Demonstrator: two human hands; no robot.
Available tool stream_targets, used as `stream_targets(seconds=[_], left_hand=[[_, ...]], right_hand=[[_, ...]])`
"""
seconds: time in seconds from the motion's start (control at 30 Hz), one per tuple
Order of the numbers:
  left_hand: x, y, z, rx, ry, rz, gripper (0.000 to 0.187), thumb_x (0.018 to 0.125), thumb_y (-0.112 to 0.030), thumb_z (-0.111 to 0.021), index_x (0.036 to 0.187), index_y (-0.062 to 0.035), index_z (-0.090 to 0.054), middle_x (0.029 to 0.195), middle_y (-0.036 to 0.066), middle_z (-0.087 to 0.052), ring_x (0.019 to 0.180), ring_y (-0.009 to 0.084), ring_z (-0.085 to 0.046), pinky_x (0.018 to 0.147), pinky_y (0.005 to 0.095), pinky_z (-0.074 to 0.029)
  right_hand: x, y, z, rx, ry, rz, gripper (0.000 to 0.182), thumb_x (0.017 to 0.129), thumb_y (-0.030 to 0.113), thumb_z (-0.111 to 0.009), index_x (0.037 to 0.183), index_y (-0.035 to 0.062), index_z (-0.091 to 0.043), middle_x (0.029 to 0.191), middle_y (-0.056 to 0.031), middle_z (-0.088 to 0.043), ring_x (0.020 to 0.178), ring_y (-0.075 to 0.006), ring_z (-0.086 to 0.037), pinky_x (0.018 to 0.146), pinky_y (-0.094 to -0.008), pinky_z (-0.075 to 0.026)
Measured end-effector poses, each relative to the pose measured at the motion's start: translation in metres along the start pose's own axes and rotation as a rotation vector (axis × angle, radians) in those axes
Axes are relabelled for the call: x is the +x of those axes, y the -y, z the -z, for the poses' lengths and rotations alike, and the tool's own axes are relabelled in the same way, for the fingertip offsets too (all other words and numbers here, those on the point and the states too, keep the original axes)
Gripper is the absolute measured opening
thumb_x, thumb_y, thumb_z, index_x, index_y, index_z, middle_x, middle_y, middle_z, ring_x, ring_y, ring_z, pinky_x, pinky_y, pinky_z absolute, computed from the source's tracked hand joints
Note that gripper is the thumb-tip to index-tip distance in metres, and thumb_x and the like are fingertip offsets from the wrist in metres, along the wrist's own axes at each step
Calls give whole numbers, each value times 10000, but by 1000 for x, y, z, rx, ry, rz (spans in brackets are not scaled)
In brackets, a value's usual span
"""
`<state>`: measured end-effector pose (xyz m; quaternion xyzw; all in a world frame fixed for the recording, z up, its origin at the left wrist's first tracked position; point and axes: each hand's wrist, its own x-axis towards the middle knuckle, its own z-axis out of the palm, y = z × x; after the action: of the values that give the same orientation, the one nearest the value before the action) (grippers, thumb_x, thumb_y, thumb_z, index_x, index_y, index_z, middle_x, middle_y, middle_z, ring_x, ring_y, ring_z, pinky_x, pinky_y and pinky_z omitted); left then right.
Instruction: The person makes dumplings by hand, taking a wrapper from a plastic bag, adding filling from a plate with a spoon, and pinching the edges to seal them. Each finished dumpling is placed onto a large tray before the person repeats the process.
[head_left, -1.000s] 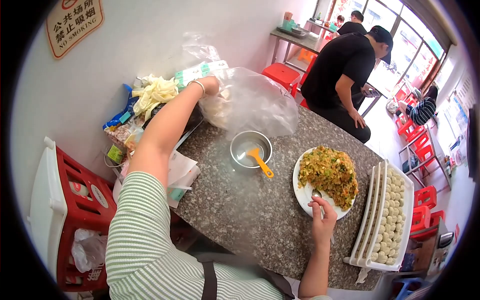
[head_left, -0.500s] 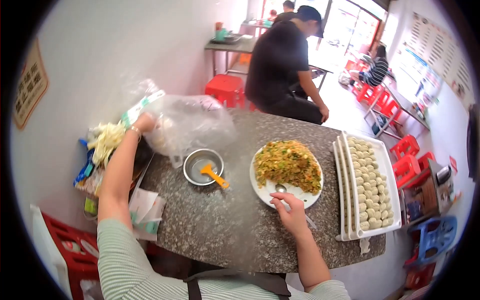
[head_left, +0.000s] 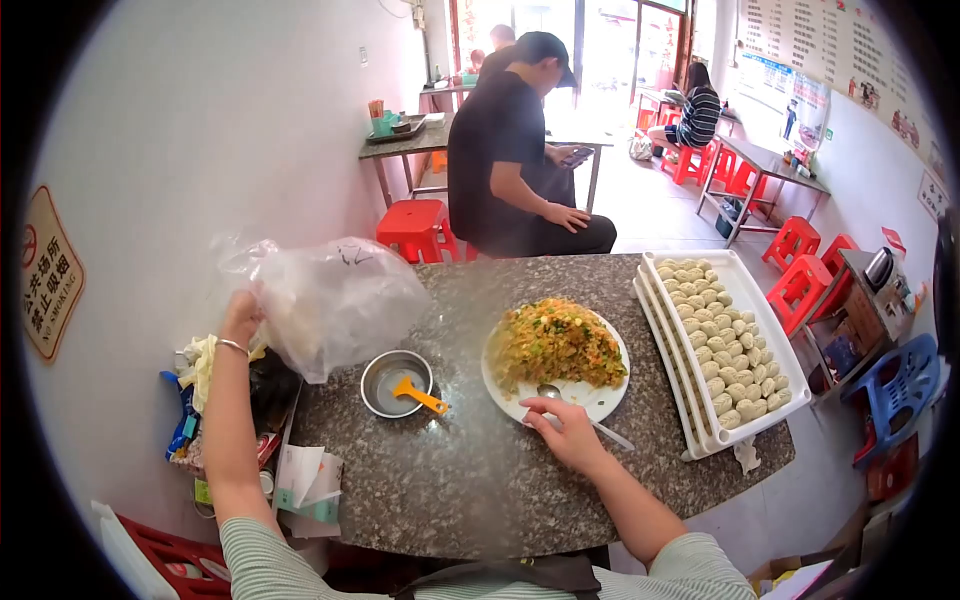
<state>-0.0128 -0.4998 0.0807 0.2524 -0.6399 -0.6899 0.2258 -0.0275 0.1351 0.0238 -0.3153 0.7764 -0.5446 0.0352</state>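
Note:
My left hand (head_left: 242, 316) is closed on the gathered edge of a clear plastic bag (head_left: 345, 300), raised over the back left of the table. Something pale shows through the bag, but I cannot make out what. My right hand (head_left: 566, 432) is at the near rim of a white plate (head_left: 600, 402), fingers loosely bent and apart. A heap of chopped yellow-green filling (head_left: 562, 345) covers most of the plate. The metal spoon (head_left: 612, 436) lies in the plate, its handle passing under my right hand. Left of the plate, a metal bowl (head_left: 372, 386) holds an orange-handled scraper (head_left: 420, 395).
Stacked white trays of pleated buns (head_left: 797, 398) stand at the right of the speckled table (head_left: 455, 500). Packets and papers (head_left: 312, 480) crowd the left edge. Beyond the table a person in black (head_left: 500, 160) sits holding a phone, near a red stool (head_left: 415, 225).
The view has tilted up and turned. My left hand has lifted the bag away from the pale gloves and clutter at the left. My right hand stays by the plate rim.

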Motion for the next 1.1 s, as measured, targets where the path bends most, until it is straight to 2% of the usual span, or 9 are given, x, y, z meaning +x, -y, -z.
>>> stream_targets(seconds=[0.17,0.2,0.23,0.37,0.53,0.6,0.8,0.87,1.1], left_hand=[[-98,-100,-22,-52,-31,-271,288,958,-151,-479,1178,-5,-595,726,3,-551,513,74,-436,424,222,-318],[-114,-115,-23,-71,-7,-306,278,953,-144,-482,1164,-5,-597,721,-7,-539,520,62,-435,422,213,-315],[-131,-127,-25,-91,17,-342,268,949,-137,-485,1151,-4,-599,716,-17,-526,526,50,-434,420,204,-311],[-212,-163,-44,-43,39,-342,249,930,-108,-484,1140,-16,-583,746,-29,-539,534,30,-423,416,187,-297],[-328,-142,-96,-156,78,-327,178,893,-83,-498,1062,-45,-535,813,37,-626,586,5,-530,453,129,-377],[-350,-125,-83,-132,394,-245,127,874,-64,-524,998,-43,-543,823,68,-639,604,25,-575,473,130,-418],[-433,-109,-129,-262,586,-140,42,850,-14,-558,879,-25,-530,808,107,-623,563,96,-564,457,152,-412],[-452,-108,-147,-305,622,-168,44,857,-10,-555,870,-26,-516,815,119,-616,582,106,-568,475,161,-426],[-493,-106,-198,-362,524,-239,69,875,0,-533,870,-48,-483,826,88,-583,609,70,-519,473,168,-378]], right_hand=[[6,5,-9,91,-144,95,338,901,94,-634,1227,16,-586,939,-99,-673,894,-176,-650,837,-306,-497],[7,11,-6,139,-70,31,508,871,124,-676,1331,26,-482,1172,-126,-601,1007,-192,-617,888,-339,-481],[10,19,-6,136,-64,35,508,871,124,-676,1331,26,-482,1172,-126,-601,1007,-192,-617,888,-339,-481],[44,80,-15,-163,-237,570,869,772,239,-780,1462,55,-287,1488,-226,-272,1363,-367,-323,1083,-453,-321],[86,165,-5,-203,-339,795,859,799,164,-721,1492,67,-222,1518,-220,-236,1412,-393,-226,1130,-487,-233],[87,170,-4,-72,-221,765,877,800,102,-683,1512,78,-171,1533,-207,-216,1413,-357,-250,1119,-466,-272],[47,102,-54,266,245,466,916,789,109,-718,1522,82,-169,1491,-159,-329,1247,-268,-458,1009,-382,-421],[27,89,-94,257,392,530,888,813,136,-703,1514,44,-166,1485,-188,-332,1361,-305,-365,1101,-381,-329],[-115,87,-204,629,721,454,619,894,234,-633,1410,36,-354,1376,-174,-424,1279,-262,-431,1067,-378,-359]])
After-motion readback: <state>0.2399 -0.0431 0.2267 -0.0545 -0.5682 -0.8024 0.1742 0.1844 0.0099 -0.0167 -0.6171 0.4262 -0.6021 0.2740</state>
